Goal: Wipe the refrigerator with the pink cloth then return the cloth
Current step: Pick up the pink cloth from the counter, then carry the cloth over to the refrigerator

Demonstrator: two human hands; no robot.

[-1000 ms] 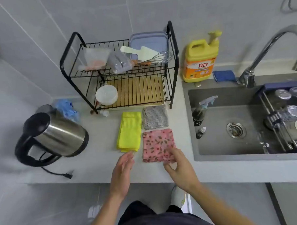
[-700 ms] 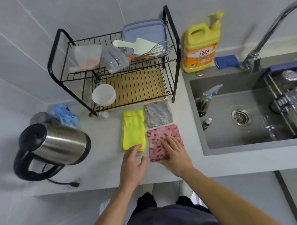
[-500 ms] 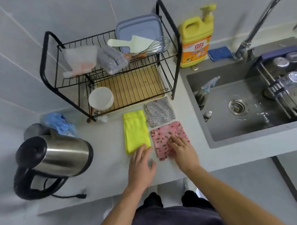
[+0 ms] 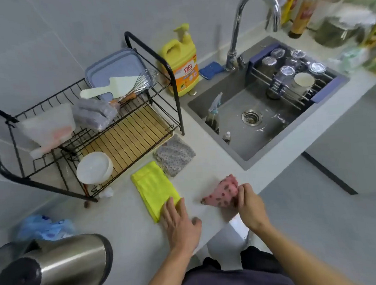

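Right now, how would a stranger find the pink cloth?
Start at the sink; on the counter beside it are three cloths. The pink cloth is the bunched one pinched by the right hand, unlike the flat yellow cloth and grey cloth.

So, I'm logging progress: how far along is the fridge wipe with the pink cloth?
Done: only the pickup has begun. In hand: the right hand pinches the pink cloth, bunched, near the counter edge; the left hand rests flat on the near end of the yellow cloth. Left: no refrigerator is in view, so the wiping and returning the cloth remain.
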